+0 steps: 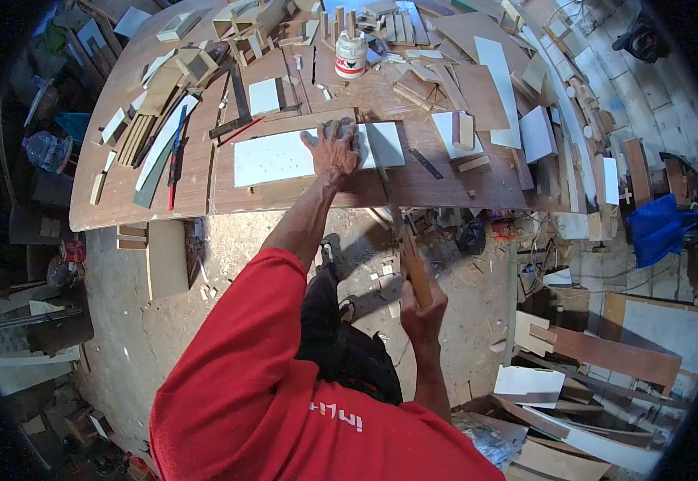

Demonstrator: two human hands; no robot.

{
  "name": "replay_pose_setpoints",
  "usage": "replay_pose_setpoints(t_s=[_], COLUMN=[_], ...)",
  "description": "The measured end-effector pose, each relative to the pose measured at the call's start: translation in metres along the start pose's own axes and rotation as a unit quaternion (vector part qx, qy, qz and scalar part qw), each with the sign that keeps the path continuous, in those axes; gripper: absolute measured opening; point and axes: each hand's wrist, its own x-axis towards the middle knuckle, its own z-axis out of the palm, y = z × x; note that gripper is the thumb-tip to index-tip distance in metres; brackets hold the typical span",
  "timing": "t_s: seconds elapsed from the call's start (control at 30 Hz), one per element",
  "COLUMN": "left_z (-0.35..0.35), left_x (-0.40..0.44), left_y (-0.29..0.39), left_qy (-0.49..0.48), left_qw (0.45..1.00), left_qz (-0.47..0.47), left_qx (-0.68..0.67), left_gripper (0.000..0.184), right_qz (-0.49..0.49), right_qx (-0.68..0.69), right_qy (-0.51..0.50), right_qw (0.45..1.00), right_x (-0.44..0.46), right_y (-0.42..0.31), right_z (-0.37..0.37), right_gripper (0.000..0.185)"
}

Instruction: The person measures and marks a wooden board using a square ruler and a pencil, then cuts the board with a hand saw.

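Observation:
A long white board lies near the front edge of the workbench. My left hand presses down on it with the fingers spread. Just right of that hand, the thin blade of a handsaw crosses the board. My right hand is wrapped round the wooden handle of the handsaw, below and in front of the bench edge. The part of the board right of the blade lies in line with the rest. Whether the cut goes right through, I cannot tell.
A white jar with a red label stands behind the board. A try square, a red pencil and a dark metal strip lie around it. Wood offcuts crowd the bench's back and sides. More boards are stacked at lower right.

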Motion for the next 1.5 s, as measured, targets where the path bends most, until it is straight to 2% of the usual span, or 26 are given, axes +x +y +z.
replay_pose_setpoints(t_s=[0.1,0.13,0.17,0.23,0.37,0.5,0.57,0.7,0.77,0.83,0.9,0.93,1.03,1.07,1.17,1.2,1.23,1.3,1.33,1.43,1.47,1.5], left_z=[0.003,0.003,0.002,0.001,-0.006,0.003,0.003,0.009,0.011,0.012,0.010,0.006,0.005,0.005,0.005,0.003,-0.001,0.005,0.008,0.009,0.009,0.007], left_x=[0.003,0.002,0.005,0.001,0.014,0.005,0.005,0.005,0.007,0.007,0.005,0.012,0.009,0.009,0.003,0.004,0.014,0.006,0.006,0.004,0.001,0.000], left_y=[0.001,0.002,0.001,0.000,-0.002,-0.002,-0.002,-0.006,-0.006,-0.006,-0.005,-0.004,-0.004,-0.004,-0.005,-0.005,-0.006,-0.005,-0.006,-0.006,-0.004,-0.005], left_qy=[0.007,0.005,0.007,0.000,0.009,-0.013,-0.014,0.001,0.002,0.000,0.008,0.014,0.000,0.010,0.006,-0.001,0.007,-0.010,0.010,0.018,0.019,0.010], left_qw=[1.000,1.000,1.000,1.000,1.000,1.000,1.000,1.000,1.000,1.000,1.000,1.000,1.000,1.000,1.000,1.000,1.000,1.000,1.000,1.000,1.000,1.000], left_qz=[-0.017,-0.019,-0.014,-0.007,-0.005,-0.011,-0.006,0.000,-0.001,0.004,0.000,0.001,-0.006,-0.004,0.004,0.006,0.008,0.002,0.004,0.008,0.010,0.007], left_qx=[-0.017,-0.019,-0.011,-0.001,-0.009,-0.013,-0.004,-0.014,0.000,0.017,0.000,0.001,-0.007,-0.002,-0.004,-0.011,-0.009,-0.001,0.010,0.006,0.006,-0.010], left_gripper=[0.065,0.065,0.064,0.062,0.060,0.062,0.063,0.066,0.067,0.067,0.067,0.067,0.068,0.068,0.066,0.064,0.064,0.064,0.070,0.069,0.069,0.069], right_qz=[-0.027,-0.090,-0.094,-0.023,-0.029,-0.070,-0.072,0.011,-0.025,-0.056,0.029,-0.008,-0.052,-0.010,-0.034,0.007,0.000,-0.080,-0.006,-0.060,-0.004,-0.007], right_qx=[0.008,-0.013,-0.014,-0.008,0.000,0.004,0.001,-0.004,0.000,-0.005,-0.004,-0.057,-0.011,0.005,-0.030,0.008,0.011,-0.019,0.006,-0.034,-0.008,-0.005], right_qy=[0.007,0.042,0.040,0.014,0.000,0.026,0.030,-0.007,0.000,0.031,-0.018,-0.011,0.015,0.023,0.013,-0.002,0.001,0.016,0.002,0.016,0.008,0.011], right_qw=[1.000,0.995,0.995,1.000,1.000,0.997,0.997,1.000,1.000,0.998,0.999,0.998,0.998,1.000,0.999,1.000,1.000,0.997,1.000,0.997,1.000,1.000], right_x=[-0.015,-0.030,-0.027,-0.031,-0.003,-0.036,-0.020,-0.015,-0.034,-0.014,0.006,0.002,-0.034,-0.037,0.002,0.004,0.005,-0.030,-0.043,-0.012,0.002,0.001], right_y=[-0.001,-0.001,0.000,-0.001,0.008,0.002,-0.002,-0.005,-0.009,-0.008,0.000,0.007,0.001,-0.003,0.002,0.005,0.002,-0.003,-0.003,0.010,0.011,0.011], right_z=[-0.009,-0.012,-0.012,-0.012,-0.001,-0.019,-0.015,-0.014,-0.022,-0.012,-0.004,-0.007,-0.022,-0.022,-0.003,-0.003,-0.004,-0.019,-0.024,-0.010,-0.001,-0.001], right_gripper=[0.040,0.040,0.040,0.041,0.044,0.043,0.044,0.047,0.048,0.045,0.044,0.042,0.042,0.043,0.044,0.044,0.044,0.044,0.044,0.046,0.046,0.046])
